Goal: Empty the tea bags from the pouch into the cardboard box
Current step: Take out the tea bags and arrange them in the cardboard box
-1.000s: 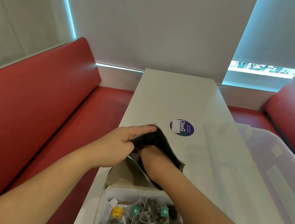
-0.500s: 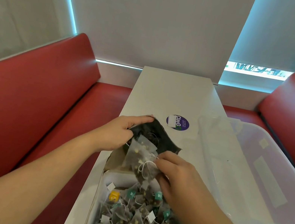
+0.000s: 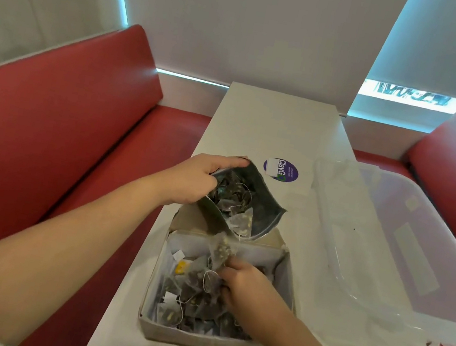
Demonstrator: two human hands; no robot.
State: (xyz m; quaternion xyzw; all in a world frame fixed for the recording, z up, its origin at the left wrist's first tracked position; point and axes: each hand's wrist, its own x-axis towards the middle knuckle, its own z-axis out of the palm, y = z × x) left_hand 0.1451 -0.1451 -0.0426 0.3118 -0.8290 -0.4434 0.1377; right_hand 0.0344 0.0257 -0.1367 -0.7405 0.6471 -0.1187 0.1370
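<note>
1. The left hand (image 3: 192, 180) grips the dark pouch (image 3: 242, 199) by its rim, tilted mouth-down just behind the cardboard box (image 3: 206, 341) on the tabletop (image 3: 274, 126).
2. The right hand (image 3: 249, 286), inside the box, pinches a few tea bags (image 3: 200, 290) above the heap.
3. More bags sit in the pouch's mouth.
4. They look light, soft and tangled by strings; the floppy pouch is best held at its rim or bottom corners.
5. A clear bin (image 3: 390, 247) stands right of the box.
</note>
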